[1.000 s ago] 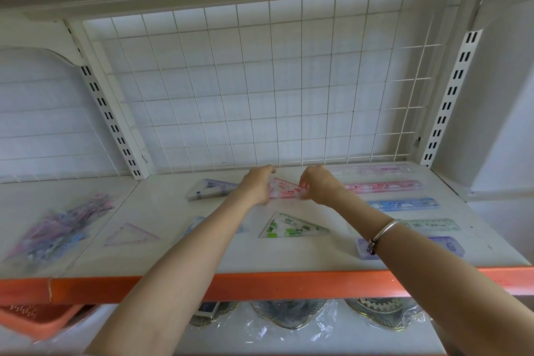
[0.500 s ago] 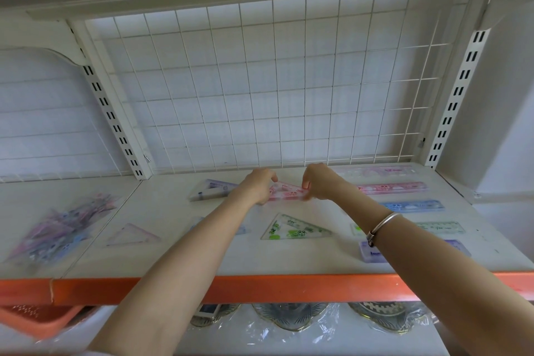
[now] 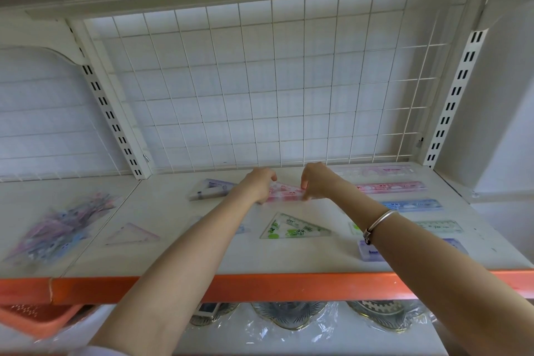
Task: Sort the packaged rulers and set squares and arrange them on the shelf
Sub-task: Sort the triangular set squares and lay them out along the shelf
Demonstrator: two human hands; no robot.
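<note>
A pink set square (image 3: 284, 193) lies flat near the back of the white shelf (image 3: 173, 257). My left hand (image 3: 258, 185) pinches its left end and my right hand (image 3: 318, 180) pinches its right end. In front of it lies a green set square (image 3: 294, 227). A purple set square (image 3: 212, 188) lies to the left, and a pale pink one (image 3: 131, 234) nearer the front left. Packaged rulers lie in a column on the right: pink (image 3: 393, 186), blue (image 3: 413, 205), green (image 3: 439, 225), and purple (image 3: 368, 253) partly under my right forearm.
A loose pile of packaged rulers and set squares (image 3: 60, 228) lies on the left shelf section. A white wire grid (image 3: 260, 81) backs the shelf, with slotted uprights at both sides. The front lip (image 3: 260, 286) is orange. Wrapped dishes (image 3: 291, 315) sit on the shelf below.
Both hands stay on the pink set square and have shifted it only slightly. The camera has tilted a little.
</note>
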